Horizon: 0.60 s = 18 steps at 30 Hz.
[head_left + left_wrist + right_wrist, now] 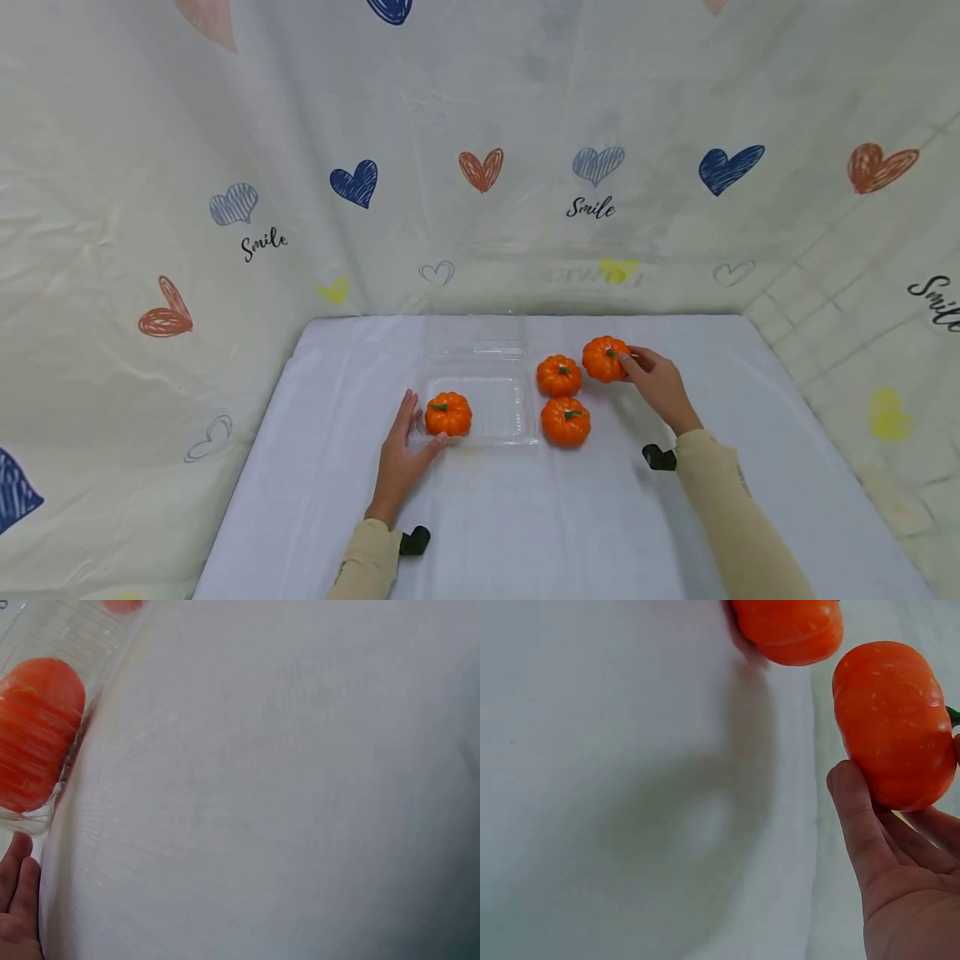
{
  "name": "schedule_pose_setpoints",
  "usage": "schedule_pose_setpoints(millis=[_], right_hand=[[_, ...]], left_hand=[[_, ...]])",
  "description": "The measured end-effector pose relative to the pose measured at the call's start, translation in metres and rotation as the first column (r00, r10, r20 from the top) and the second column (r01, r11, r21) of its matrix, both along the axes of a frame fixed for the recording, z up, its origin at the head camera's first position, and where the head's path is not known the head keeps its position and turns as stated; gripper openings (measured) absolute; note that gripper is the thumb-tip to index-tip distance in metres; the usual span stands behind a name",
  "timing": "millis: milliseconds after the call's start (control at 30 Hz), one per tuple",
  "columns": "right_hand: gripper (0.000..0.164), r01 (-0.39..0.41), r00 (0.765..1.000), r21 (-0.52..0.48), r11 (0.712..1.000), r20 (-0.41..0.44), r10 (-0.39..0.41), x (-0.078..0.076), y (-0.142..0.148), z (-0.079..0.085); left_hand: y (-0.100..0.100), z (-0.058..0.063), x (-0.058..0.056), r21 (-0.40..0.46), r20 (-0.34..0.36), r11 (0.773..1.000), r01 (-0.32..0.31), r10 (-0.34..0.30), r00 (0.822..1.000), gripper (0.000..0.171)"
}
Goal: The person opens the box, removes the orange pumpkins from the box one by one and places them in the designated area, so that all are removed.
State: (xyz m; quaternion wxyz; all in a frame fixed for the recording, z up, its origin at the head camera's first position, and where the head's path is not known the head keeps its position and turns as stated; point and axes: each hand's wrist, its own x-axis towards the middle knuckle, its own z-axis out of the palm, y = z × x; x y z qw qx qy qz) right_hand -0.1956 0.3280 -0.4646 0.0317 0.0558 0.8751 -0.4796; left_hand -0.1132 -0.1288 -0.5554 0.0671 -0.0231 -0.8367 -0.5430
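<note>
My right hand (pixel 656 383) grips a small orange pumpkin (pixel 602 360) with a green stem. In the right wrist view this pumpkin (pixel 892 724) is raised above the cloth, its shadow falling to the left. On the table, two more pumpkins, a rear one (pixel 558 376) and a front one (pixel 566 422), sit beside a clear plastic clamshell container (pixel 501 408). Another pumpkin (pixel 448 415) lies inside the container at its left. My left hand (pixel 402 462) rests at the container's front left corner, straight fingers along the side and thumb at the front edge.
The container's clear lid (pixel 474 335) is folded back toward the rear edge of the table. White cloth (pixel 510 525) covers the table. Behind it hangs a pale curtain (pixel 525 108) printed with hearts. Each wrist wears a black strap mount, such as the right one (pixel 659 457).
</note>
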Motion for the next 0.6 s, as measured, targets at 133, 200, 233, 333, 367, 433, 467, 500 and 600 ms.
schedule_pose_setpoints(millis=[133,200,233,333,367,433,467,500,600], right_hand=[[0.082,0.000,0.999,-0.006,1.000,0.034,0.000,0.004,0.002,-0.008],[0.081,0.001,0.999,0.004,1.000,0.049,-0.001,0.007,0.003,-0.012],[0.081,-0.001,0.999,0.010,1.000,0.053,0.001,0.008,0.003,-0.013],[0.078,-0.006,0.999,0.033,0.999,0.052,0.005,0.009,0.003,-0.018],[0.077,-0.009,0.999,0.037,0.999,0.053,0.007,0.010,0.003,-0.020],[0.076,-0.013,0.998,0.043,0.999,0.057,0.011,0.010,0.003,-0.023],[0.076,-0.018,0.998,0.050,0.999,0.060,0.015,0.011,0.003,-0.025],[0.075,-0.021,0.998,0.055,0.998,0.065,0.017,0.011,0.003,-0.027],[0.075,-0.026,0.996,0.067,0.997,0.084,0.020,0.012,0.003,-0.030]], left_hand=[[-0.001,-0.002,0.000,0.001,-0.014,1.000,0.001,-0.001,1.000,0.093],[-0.001,-0.002,0.000,0.001,-0.016,1.000,0.000,0.000,1.000,0.093],[-0.001,-0.002,0.000,-0.001,-0.014,1.000,-0.001,0.001,1.000,0.093],[-0.002,-0.001,0.000,-0.004,-0.016,1.000,-0.001,0.001,1.000,0.094],[-0.002,-0.001,0.001,-0.004,-0.018,1.000,-0.002,0.002,1.000,0.094],[-0.002,0.000,0.001,-0.002,-0.021,1.000,-0.003,0.003,1.000,0.094],[-0.002,0.000,0.001,-0.002,-0.024,1.000,-0.003,0.003,1.000,0.094],[-0.001,0.000,0.001,-0.001,-0.024,1.000,-0.005,0.005,1.000,0.094],[0.000,0.000,0.001,0.004,-0.016,1.000,-0.006,0.006,1.000,0.094]])
